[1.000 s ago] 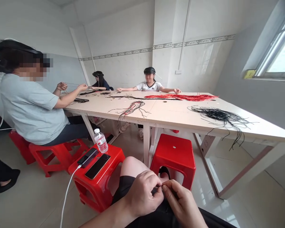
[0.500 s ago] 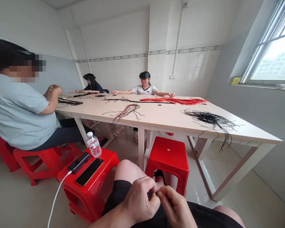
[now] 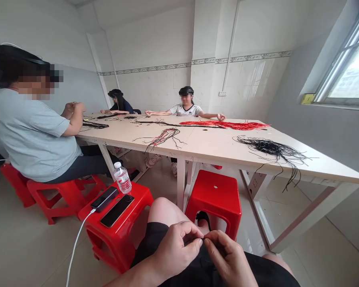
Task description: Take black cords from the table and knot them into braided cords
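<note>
Above my lap, my left hand (image 3: 179, 249) and my right hand (image 3: 227, 255) nearly touch, thumb and forefinger of each pinched together. A small dark piece shows between the fingertips, too small to make out. On the table (image 3: 215, 147) beyond my knees lies a loose bundle of black cords (image 3: 267, 147) at the right, its ends hanging over the edge. Nearer the middle is a smaller bundle of black and red cords (image 3: 164, 136). A heap of red cords (image 3: 242, 125) lies behind them.
A red stool (image 3: 214, 193) stands before my knees. Another stool (image 3: 116, 247) at left bears a bottle (image 3: 122, 179), a phone (image 3: 117, 210) and a black device (image 3: 104, 199) with a white cable. A person (image 3: 32, 127) sits at left; two more sit across the table.
My view has shifted slightly, so the room appears a little further right. My hands' fingertips have moved slightly apart, and both hands remain pinched.
</note>
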Demonstrator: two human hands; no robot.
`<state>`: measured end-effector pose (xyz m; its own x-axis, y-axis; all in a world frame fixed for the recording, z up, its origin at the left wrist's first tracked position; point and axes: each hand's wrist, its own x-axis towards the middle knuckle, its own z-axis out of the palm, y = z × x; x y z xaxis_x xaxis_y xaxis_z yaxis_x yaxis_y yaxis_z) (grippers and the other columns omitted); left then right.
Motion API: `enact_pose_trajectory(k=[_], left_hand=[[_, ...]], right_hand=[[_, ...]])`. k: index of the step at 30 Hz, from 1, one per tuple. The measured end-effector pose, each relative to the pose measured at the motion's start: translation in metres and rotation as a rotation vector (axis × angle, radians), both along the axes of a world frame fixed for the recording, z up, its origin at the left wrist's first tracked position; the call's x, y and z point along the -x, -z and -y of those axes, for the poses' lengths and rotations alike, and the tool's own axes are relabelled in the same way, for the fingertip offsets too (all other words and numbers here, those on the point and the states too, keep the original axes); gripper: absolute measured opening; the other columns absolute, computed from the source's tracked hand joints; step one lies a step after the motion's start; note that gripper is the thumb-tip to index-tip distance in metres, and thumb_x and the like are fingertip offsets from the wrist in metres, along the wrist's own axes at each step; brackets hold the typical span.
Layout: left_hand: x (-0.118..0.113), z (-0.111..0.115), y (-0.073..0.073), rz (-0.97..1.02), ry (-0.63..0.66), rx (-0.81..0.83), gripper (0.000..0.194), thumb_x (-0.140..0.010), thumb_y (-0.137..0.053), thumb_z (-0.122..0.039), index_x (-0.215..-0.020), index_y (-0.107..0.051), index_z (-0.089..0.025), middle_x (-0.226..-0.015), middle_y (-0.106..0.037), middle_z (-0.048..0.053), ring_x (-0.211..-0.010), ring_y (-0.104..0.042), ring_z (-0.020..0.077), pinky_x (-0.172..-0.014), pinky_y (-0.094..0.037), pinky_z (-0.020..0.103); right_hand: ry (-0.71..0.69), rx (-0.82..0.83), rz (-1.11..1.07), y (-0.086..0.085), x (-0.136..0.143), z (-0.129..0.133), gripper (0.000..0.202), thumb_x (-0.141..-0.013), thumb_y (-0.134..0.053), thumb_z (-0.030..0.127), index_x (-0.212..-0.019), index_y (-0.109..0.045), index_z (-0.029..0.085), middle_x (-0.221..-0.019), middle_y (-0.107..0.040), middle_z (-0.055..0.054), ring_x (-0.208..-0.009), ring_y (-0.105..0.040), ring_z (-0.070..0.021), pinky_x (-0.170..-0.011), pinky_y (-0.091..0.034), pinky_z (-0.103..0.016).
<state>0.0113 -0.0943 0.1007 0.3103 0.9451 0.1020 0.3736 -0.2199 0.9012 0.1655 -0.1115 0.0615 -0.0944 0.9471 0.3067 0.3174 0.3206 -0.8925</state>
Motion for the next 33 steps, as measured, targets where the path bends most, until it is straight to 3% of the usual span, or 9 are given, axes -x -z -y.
enact_pose_trajectory(k=[6,11,16,21,24,29,33], left_hand=[[0.002,-0.001,0.006,0.040,0.001,-0.077,0.014,-0.073,-0.053,-0.010,-0.080,-0.064,-0.016,-0.077,-0.069,0.004,-0.073,-0.064,0.0143,-0.070,-0.053,0.023],[0.004,-0.002,0.013,0.001,0.031,-0.257,0.021,-0.073,-0.051,-0.005,-0.085,-0.064,-0.017,-0.080,-0.068,0.004,-0.073,-0.065,0.0141,-0.069,-0.054,0.022],[0.005,-0.007,0.019,-0.055,0.035,-0.413,0.028,-0.071,-0.050,-0.003,-0.090,-0.065,-0.018,-0.079,-0.067,0.003,-0.075,-0.065,0.0138,-0.072,-0.054,0.023],[0.001,-0.008,-0.005,0.088,-0.063,-0.163,0.018,-0.075,-0.055,-0.014,-0.091,-0.063,-0.017,-0.077,-0.067,0.003,-0.072,-0.065,0.0137,-0.068,-0.055,0.022],[-0.004,-0.012,-0.020,0.216,-0.012,-0.040,0.012,-0.074,-0.060,-0.018,-0.086,-0.062,-0.016,-0.078,-0.065,0.003,-0.074,-0.064,0.0128,-0.070,-0.053,0.023],[-0.006,-0.020,-0.012,0.385,0.032,0.126,0.018,-0.072,-0.068,-0.019,-0.088,-0.063,-0.017,-0.077,-0.066,0.001,-0.072,-0.063,0.0111,-0.067,-0.054,0.021],[-0.007,-0.020,-0.004,0.391,0.031,0.179,0.012,-0.072,-0.069,-0.021,-0.083,-0.065,-0.018,-0.075,-0.066,0.000,-0.066,-0.062,0.0095,-0.059,-0.053,0.017]], right_hand=[[-0.008,-0.013,0.029,0.004,0.003,-0.001,0.029,-0.086,-0.049,0.038,-0.074,-0.063,0.015,-0.065,-0.063,-0.004,-0.057,-0.055,-0.0131,-0.053,-0.044,-0.019],[-0.025,0.115,-0.072,0.016,0.008,-0.004,0.036,-0.084,-0.050,0.046,-0.071,-0.062,0.014,-0.060,-0.058,-0.003,-0.050,-0.046,-0.0109,-0.046,-0.037,-0.019],[-0.071,0.203,-0.186,0.019,0.011,-0.010,0.038,-0.082,-0.052,0.049,-0.072,-0.060,0.013,-0.062,-0.053,-0.003,-0.055,-0.041,-0.0105,-0.052,-0.036,-0.021],[-0.031,0.211,-0.375,-0.014,0.011,-0.011,0.033,-0.076,-0.059,0.045,-0.065,-0.054,0.014,-0.058,-0.046,0.001,-0.055,-0.036,-0.0086,-0.050,-0.030,-0.020],[-0.046,0.313,-0.549,-0.031,0.007,-0.010,0.029,-0.073,-0.061,0.042,-0.066,-0.054,0.016,-0.050,-0.037,0.006,-0.046,-0.027,-0.0053,-0.043,-0.020,-0.019],[-0.095,0.480,-0.792,-0.030,0.002,-0.008,0.021,-0.071,-0.065,0.035,-0.068,-0.057,0.015,-0.045,-0.034,0.009,-0.041,-0.022,-0.0033,-0.040,-0.015,-0.018],[-0.125,0.585,-0.914,-0.025,-0.003,-0.007,0.018,-0.068,-0.066,0.029,-0.066,-0.056,0.015,-0.045,-0.032,0.010,-0.041,-0.020,-0.0023,-0.040,-0.012,-0.018]])
